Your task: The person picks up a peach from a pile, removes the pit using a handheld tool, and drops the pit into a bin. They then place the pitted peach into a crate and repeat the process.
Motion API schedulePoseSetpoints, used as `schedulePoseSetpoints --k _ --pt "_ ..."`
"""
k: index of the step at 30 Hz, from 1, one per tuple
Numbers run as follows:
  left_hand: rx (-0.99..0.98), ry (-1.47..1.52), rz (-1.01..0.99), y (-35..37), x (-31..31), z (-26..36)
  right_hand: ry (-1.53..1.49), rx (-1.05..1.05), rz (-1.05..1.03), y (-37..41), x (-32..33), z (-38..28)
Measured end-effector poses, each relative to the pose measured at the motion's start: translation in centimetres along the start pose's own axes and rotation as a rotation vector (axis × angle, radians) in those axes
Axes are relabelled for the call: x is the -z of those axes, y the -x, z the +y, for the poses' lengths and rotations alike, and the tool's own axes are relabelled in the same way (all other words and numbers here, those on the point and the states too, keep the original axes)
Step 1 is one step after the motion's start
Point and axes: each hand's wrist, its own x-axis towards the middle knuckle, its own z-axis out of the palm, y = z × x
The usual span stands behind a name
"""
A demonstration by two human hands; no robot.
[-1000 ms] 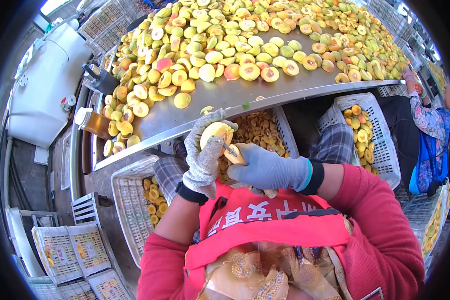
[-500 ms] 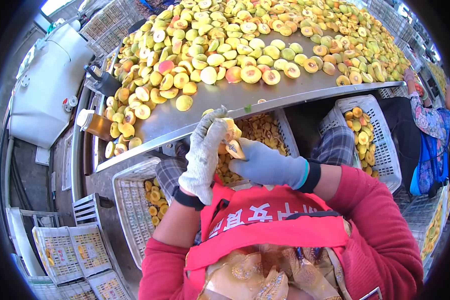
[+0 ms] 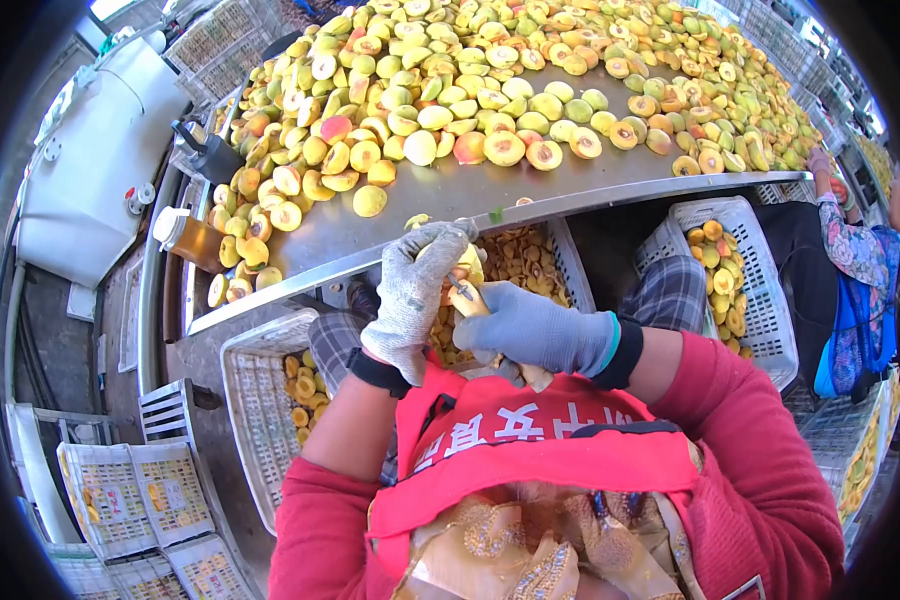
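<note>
My left hand (image 3: pixel 406 305), in a whitish knit glove, is closed around a yellow peach half (image 3: pixel 471 264) just past the table's front edge. My right hand (image 3: pixel 545 328), in a blue-grey coated glove, grips a wooden-handled pitting tool (image 3: pixel 467 298). Its short metal tip points up against the peach flesh; how deep it goes is hidden by the fingers. The handle's butt end sticks out below the right palm. Beneath both hands sits a crate (image 3: pixel 571 262) of small brownish-yellow pieces, partly covered by my arms.
Halved peaches (image 3: pixel 503 148) are heaped on the metal table (image 3: pixel 610 180). White crates with peach halves stand at my left (image 3: pixel 248 400) and right (image 3: pixel 770 290). A jar of amber liquid (image 3: pixel 192 242) stands at the table's left end. A co-worker's patterned sleeve (image 3: pixel 850 235) shows at the right.
My right hand has turned, so the tool's handle end now shows below the palm. The peach half has shifted slightly in my left hand, and both hands stay together.
</note>
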Motion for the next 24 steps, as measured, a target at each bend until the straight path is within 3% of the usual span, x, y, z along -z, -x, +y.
schedulePoseSetpoints --k 4,10,18,21,22,24 --pt "-0.088 0.243 0.076 0.5 -1.0 -0.4 -0.449 -0.033 -0.194 -0.2 0.7 0.5" --pt "-0.082 0.447 0.175 0.8 -2.5 0.1 -0.695 -0.015 -0.308 -0.2 1.0 0.7" --pt "-0.083 0.465 0.205 0.5 -3.0 -0.5 -0.69 0.052 -0.327 -0.3 1.2 1.4" --pt "0.055 0.75 0.042 -1.0 -1.1 -2.5 -0.482 0.144 -0.27 0.4 0.0 0.8" --pt "-0.041 0.693 0.13 -1.1 -1.9 -2.7 -0.541 0.053 -0.465 0.7 -0.3 0.4" --pt "0.025 0.661 0.123 -0.8 -1.6 -1.8 -0.466 0.064 -0.375 1.1 -0.3 0.0"
